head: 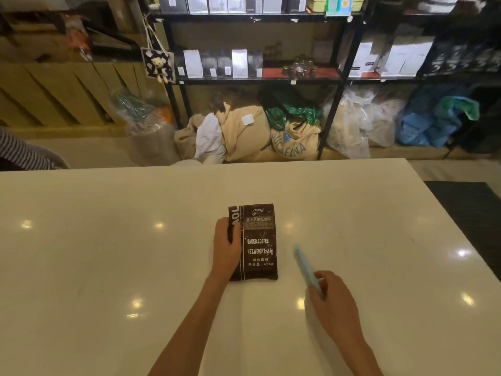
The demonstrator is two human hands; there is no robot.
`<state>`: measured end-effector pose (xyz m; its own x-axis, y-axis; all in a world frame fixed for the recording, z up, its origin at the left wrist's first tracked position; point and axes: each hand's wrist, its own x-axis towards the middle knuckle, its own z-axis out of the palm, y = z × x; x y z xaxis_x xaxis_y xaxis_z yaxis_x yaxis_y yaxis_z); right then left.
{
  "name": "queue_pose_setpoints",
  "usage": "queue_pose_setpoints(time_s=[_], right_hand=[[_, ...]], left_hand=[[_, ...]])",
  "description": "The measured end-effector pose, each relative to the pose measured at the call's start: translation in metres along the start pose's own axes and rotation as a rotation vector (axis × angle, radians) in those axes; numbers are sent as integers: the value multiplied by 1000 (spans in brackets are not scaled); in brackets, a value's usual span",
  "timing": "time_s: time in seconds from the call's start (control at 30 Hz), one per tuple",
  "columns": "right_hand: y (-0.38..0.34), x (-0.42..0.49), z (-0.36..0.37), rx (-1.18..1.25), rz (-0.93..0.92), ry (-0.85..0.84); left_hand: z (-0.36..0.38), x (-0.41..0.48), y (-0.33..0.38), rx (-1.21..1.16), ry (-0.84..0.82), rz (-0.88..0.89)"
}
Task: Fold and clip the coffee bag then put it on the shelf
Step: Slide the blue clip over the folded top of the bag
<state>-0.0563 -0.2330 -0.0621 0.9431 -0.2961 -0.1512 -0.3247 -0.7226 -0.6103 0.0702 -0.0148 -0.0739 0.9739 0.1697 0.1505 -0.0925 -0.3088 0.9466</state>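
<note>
Left hand (pixel 226 248) fingers around the coffee bag (pixel 257 242) edge, right hand (pixel 332 299) pinching a blurred, probably blue clip (pixel 306 263).

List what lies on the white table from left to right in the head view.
left hand → dark brown printed coffee bag → long light blue plastic clip → right hand
</note>
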Motion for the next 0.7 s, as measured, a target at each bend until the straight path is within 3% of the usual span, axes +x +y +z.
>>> queue_pose_setpoints(time_s=[0.1, 0.2, 0.3, 0.37, 0.57, 0.7], right_hand=[[0, 12, -22, 273, -130, 65], [-19, 22, -37, 381, -316, 83], [-36, 35, -36, 319, -401, 26], [-43, 42, -29, 253, -460, 16], [-61, 47, -10, 103, -548, 106], [-76, 47, 1, 75, -605, 118]], left_hand=[[2, -8, 7, -69, -71, -51], [-1, -14, 15, -109, -138, -4], [-3, -16, 19, -10, -146, 80], [-4, -20, 20, -6, -183, 40], [-13, -25, 28, -307, -291, -211], [-13, -27, 35, -407, -243, -291]])
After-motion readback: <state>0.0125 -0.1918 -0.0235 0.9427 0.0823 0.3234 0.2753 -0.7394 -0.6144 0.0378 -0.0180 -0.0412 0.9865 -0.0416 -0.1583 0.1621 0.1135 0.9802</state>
